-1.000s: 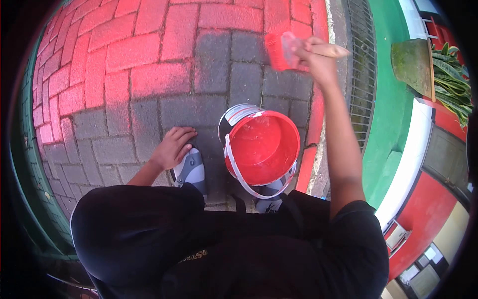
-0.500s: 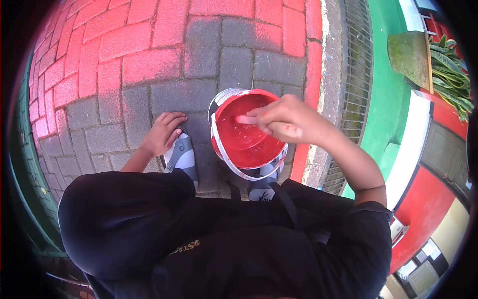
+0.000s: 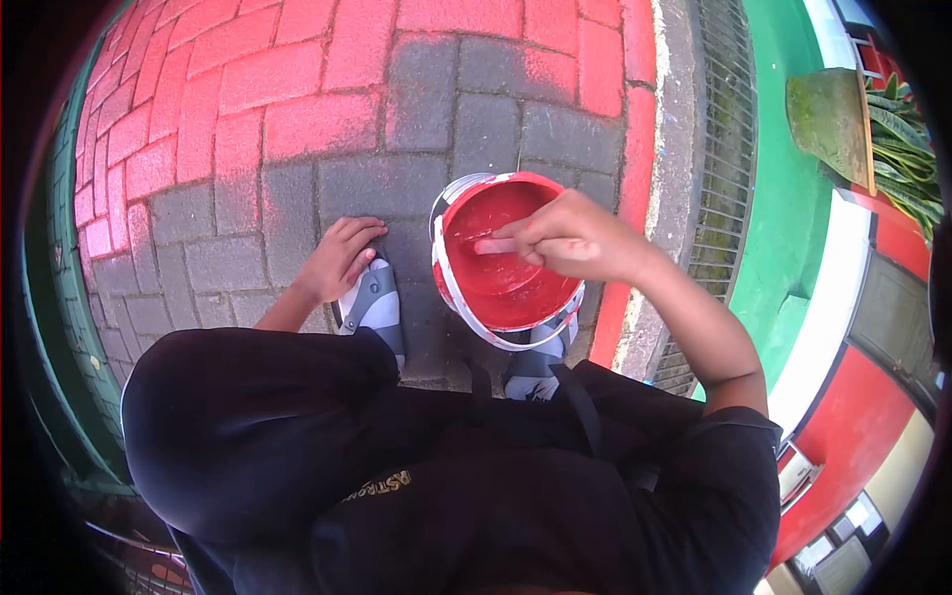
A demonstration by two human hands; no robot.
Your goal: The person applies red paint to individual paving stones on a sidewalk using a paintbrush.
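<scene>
A white bucket (image 3: pixel 459 185) with red paint inside stands on the paving between my feet, its white handle (image 3: pixel 474 322) folded down over the near side. My right hand (image 3: pixel 575 236) is over the bucket's right part, closed around a pale stick-like handle (image 3: pixel 496 246) smeared with red. The lower end of that handle dips toward the paint, and I cannot tell whether it is a brush or a stirring stick. Red paint marks my right fingers. My left hand (image 3: pixel 342 260), fingers stretched out, lies at the toe of my grey and white left shoe (image 3: pixel 374 302).
Ahead and left, paving bricks (image 3: pixel 288 64) are painted red, fading into unpainted grey bricks (image 3: pixel 223 263). A red-edged kerb (image 3: pixel 640 139) and a metal drain grate (image 3: pixel 727 129) run along the right. Beyond them, a mossy pot (image 3: pixel 823 114) holds a leafy plant (image 3: pixel 897 139).
The view has shifted slightly, moving the scene to the right. Within the bucket, my right hand and the handle have moved a little left and nearer me. My left hand stays by the shoe.
</scene>
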